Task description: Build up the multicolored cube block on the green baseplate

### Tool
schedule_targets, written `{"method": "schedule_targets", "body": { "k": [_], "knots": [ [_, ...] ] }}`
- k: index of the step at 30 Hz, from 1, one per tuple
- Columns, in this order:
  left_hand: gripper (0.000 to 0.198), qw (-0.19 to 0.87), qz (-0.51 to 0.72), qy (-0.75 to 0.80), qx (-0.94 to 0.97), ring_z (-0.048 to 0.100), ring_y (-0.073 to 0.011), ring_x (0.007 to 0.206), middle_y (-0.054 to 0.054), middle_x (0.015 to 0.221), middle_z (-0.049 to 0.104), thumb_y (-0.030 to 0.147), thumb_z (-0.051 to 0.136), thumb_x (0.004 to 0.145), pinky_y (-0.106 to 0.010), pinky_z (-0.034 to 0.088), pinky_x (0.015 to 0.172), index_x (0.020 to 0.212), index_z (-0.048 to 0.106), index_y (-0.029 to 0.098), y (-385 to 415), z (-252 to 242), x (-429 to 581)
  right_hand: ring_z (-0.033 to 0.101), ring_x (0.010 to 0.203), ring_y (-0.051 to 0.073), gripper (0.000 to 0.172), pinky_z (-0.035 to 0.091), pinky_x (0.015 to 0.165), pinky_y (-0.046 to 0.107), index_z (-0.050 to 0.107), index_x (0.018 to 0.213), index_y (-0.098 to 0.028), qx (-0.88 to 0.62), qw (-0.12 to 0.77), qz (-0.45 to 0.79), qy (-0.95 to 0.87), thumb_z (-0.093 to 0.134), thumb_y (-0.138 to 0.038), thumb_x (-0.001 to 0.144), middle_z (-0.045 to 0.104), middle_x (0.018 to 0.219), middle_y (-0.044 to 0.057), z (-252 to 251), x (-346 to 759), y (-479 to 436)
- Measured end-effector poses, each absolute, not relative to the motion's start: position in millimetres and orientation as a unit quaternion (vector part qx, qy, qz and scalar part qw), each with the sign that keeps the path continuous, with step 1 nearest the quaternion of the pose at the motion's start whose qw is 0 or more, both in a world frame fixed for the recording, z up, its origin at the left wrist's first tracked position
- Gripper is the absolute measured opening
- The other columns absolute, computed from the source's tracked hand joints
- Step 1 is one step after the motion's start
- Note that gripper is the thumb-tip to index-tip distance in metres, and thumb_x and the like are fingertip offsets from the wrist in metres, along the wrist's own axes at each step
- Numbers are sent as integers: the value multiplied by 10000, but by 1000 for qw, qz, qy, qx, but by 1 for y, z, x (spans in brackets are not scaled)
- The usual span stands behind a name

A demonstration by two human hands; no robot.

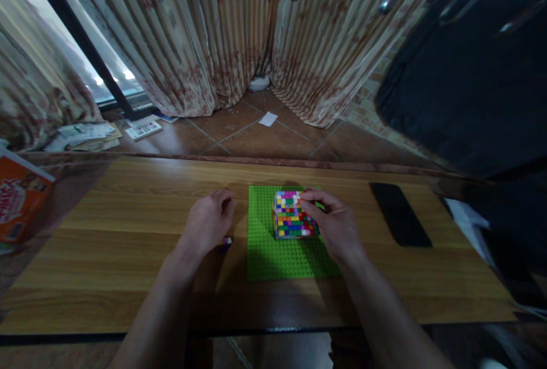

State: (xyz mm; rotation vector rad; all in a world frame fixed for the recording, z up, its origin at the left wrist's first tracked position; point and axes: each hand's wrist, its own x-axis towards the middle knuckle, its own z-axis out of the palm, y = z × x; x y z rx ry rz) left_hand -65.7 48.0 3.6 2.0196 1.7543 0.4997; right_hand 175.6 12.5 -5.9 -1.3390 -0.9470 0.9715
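Note:
On the wooden table (141, 232) lies a green studded baseplate (273, 263). A block built of many coloured bricks (293, 218) stands on its upper part. My right hand (335, 224) reaches over the right side of the block, thumb and forefinger pinched at its top near a small orange-red spot; whether that is a separate brick is too small to tell. My left hand (211, 218) is just left of the baseplate with its fingers curled together; anything inside them is hidden. A few small loose bricks (225, 242), one white and one dark, lie beside my left hand.
A black phone-like slab (400, 214) lies on the table at the right. An orange package (21, 195) stands beyond the left edge. Papers (88, 134) and a white box (143, 128) lie behind the table, before the curtains. A dark covered shape fills the upper right.

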Motion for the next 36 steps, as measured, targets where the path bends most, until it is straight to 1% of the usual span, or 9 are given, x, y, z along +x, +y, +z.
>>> {"method": "schedule_targets", "body": {
  "k": [4,6,9,13,17,20,25,33,36],
  "knots": [
    [339,209,179,627,729,699,-232,870,-109,990,748,302,408,905,-322,514,805,1004,700,161,49,2,-67,634,753,153,321,518,742,331,751,831,-226,-565,583,470,-346,868,-360,564,714,881,-1,-1,171,13],
    [340,209,182,625,730,697,-233,870,-106,987,747,309,407,906,-327,514,803,1007,698,164,49,1,-67,624,701,137,394,520,693,310,745,898,-231,-561,587,482,-329,879,-347,546,711,829,-19,1,169,13],
    [340,207,183,626,729,696,-234,886,-107,999,745,310,408,907,-331,512,821,1017,694,163,48,0,-67,624,697,122,458,526,668,285,735,949,-239,-551,600,487,-315,885,-324,526,714,853,-31,3,167,13],
    [333,205,176,627,730,696,-233,871,-103,977,744,303,400,912,-330,512,806,987,694,166,48,1,-65,621,688,113,467,522,643,267,733,953,-232,-549,601,491,-310,886,-299,517,717,869,-29,4,166,14],
    [328,203,173,625,734,696,-236,874,-104,970,743,302,406,911,-333,515,806,980,695,162,48,3,-65,621,668,117,480,523,622,270,729,948,-230,-546,595,509,-296,891,-288,500,716,844,-30,5,165,15],
    [331,208,178,627,730,699,-238,891,-110,998,743,296,412,910,-335,517,823,1009,695,155,47,3,-65,624,660,117,471,524,626,273,729,949,-234,-543,591,519,-297,889,-283,509,716,821,-35,5,166,16],
    [315,205,181,625,731,699,-232,912,-101,1012,746,281,413,912,-331,517,842,1002,695,172,47,2,-65,632,649,129,478,530,627,288,725,955,-242,-535,589,529,-295,891,-289,509,721,807,-35,3,168,17],
    [296,197,177,628,732,706,-220,877,-96,989,752,282,428,919,-312,522,808,989,695,176,48,1,-65,642,665,143,504,535,644,301,721,969,-230,-540,585,524,-301,897,-323,506,720,800,-26,3,167,15],
    [284,201,181,624,733,707,-215,871,-90,963,754,266,431,920,-300,522,798,970,696,178,47,1,-66,649,702,149,489,543,677,318,718,987,-240,-536,578,522,-325,888,-351,542,722,859,-16,2,170,15]
  ]
}}
